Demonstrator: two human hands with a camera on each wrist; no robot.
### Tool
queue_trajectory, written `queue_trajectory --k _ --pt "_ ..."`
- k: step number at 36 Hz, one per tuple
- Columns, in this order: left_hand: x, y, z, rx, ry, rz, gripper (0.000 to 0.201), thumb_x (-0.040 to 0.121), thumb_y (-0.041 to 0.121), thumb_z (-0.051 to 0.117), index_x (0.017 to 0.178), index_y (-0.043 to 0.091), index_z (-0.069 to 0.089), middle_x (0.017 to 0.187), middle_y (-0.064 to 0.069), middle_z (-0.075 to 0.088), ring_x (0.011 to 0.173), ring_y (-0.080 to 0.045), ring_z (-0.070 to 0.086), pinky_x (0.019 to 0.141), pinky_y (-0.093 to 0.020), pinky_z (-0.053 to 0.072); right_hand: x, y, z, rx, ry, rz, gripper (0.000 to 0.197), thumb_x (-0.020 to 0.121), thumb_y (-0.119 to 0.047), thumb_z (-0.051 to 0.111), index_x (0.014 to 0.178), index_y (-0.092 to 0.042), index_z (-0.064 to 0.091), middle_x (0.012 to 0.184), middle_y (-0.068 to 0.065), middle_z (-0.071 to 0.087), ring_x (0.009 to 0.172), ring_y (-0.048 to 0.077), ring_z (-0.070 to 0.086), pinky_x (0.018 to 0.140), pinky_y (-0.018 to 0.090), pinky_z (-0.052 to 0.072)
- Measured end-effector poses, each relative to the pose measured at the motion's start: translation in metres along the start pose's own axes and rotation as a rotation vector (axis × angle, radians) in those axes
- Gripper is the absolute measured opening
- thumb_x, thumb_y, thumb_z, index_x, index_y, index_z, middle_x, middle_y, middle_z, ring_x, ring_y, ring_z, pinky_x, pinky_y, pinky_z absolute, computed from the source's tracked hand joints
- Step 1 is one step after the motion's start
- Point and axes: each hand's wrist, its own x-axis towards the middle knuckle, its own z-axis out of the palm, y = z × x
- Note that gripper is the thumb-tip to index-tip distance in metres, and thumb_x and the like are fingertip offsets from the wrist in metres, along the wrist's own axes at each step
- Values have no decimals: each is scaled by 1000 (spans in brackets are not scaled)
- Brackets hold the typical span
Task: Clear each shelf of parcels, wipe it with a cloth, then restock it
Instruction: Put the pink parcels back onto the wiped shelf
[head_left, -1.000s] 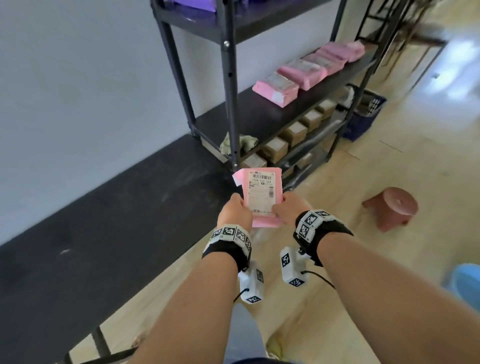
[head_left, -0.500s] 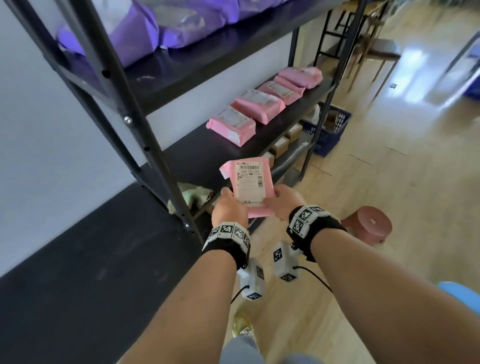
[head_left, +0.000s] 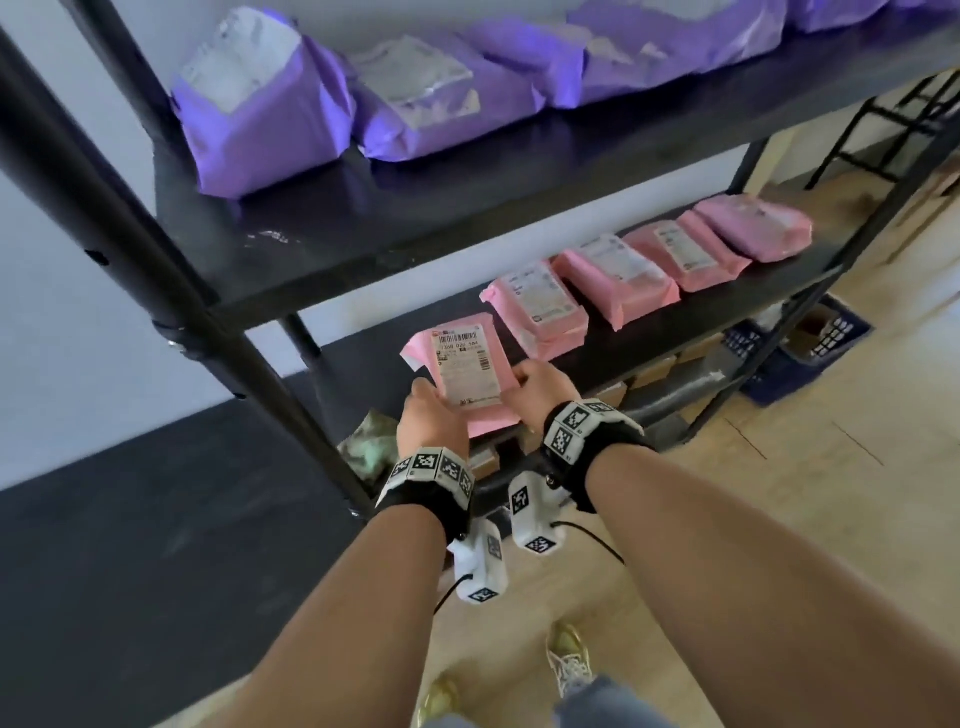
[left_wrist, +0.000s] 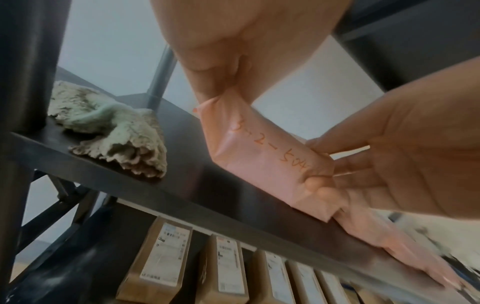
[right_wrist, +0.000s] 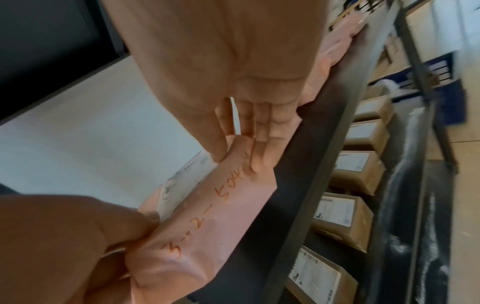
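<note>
Both hands hold a pink parcel (head_left: 462, 369) with a white label, tilted over the front edge of the black middle shelf (head_left: 358, 358). My left hand (head_left: 428, 410) grips its near left corner and my right hand (head_left: 537, 384) pinches its right side. The left wrist view shows the parcel (left_wrist: 259, 160) low over the shelf board, its lower corner at the front edge; I cannot tell whether it touches. Handwritten numbers run along the parcel (right_wrist: 207, 226) side. Several pink parcels (head_left: 540, 312) lie in a row further right. A crumpled green cloth (left_wrist: 111, 131) lies at the shelf's left end.
Purple parcels (head_left: 270, 104) fill the upper shelf. Brown boxes (left_wrist: 161, 257) line the lower shelf. The rack's black front post (head_left: 156, 270) stands just left of my hands. A blue crate (head_left: 810, 343) sits on the wooden floor beyond the rack.
Both hands have carried the pink parcel up and forward, from out in front of the rack to over the middle shelf's left part. The view has closed in on the rack.
</note>
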Motion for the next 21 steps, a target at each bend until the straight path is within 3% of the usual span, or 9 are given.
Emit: queue_trajectory --k 4,7,9,12,15,17,19,21 --pt "14 8 13 -40 30 -111 8 90 8 38 92 12 44 92 -6 55 82 -26 52 69 -31 36 36 -5 -4 -88 -47 -87 14 89 -16 51 98 -20 61 136 9 53 106 25 61 90 37 49" --pt "18 8 23 -61 21 -168 19 90 4 37 102 10 50 98 -7 56 84 -24 50 71 -29 37 57 -1 1 -146 -89 -106 18 88 -11 51 100 -22 60 134 11 55 131 26 45 102 40 43" --pt "18 6 29 -66 2 -192 26 90 2 37 108 9 54 99 -6 58 83 -22 50 71 -28 37 65 1 3 -166 -101 -114 15 87 -11 53 95 -21 59 132 13 56 126 26 49 98 36 45" --pt "20 4 34 -77 -38 -179 32 95 3 35 118 12 56 102 -4 59 90 -24 54 76 -26 38 69 5 2 -172 -136 -166 14 89 -8 51 99 -13 60 110 10 63 105 27 59 81 29 42" --pt "22 8 36 -55 -78 -133 45 96 1 35 139 11 41 131 -13 54 117 -30 53 95 -33 41 70 8 -1 -154 -149 -213 25 93 -8 46 115 -11 58 106 6 60 97 22 53 78 26 37" --pt "24 13 36 -50 -90 -130 53 96 0 35 147 11 28 141 -14 46 126 -31 47 101 -34 38 70 10 -3 -137 -157 -239 23 96 -12 45 115 -12 58 99 3 56 92 17 45 77 26 35" --pt "24 18 36 -48 -67 -152 51 95 2 34 145 11 30 141 -12 45 125 -31 47 101 -35 38 71 12 -5 -136 -166 -258 20 96 -14 46 111 -12 59 102 2 58 95 16 49 76 27 37" --pt "22 19 38 -47 -18 -207 47 91 6 32 137 11 37 136 -12 47 118 -31 50 100 -39 41 69 15 -8 -134 -172 -260 28 94 -13 48 121 -12 57 120 6 60 106 20 55 83 30 44"
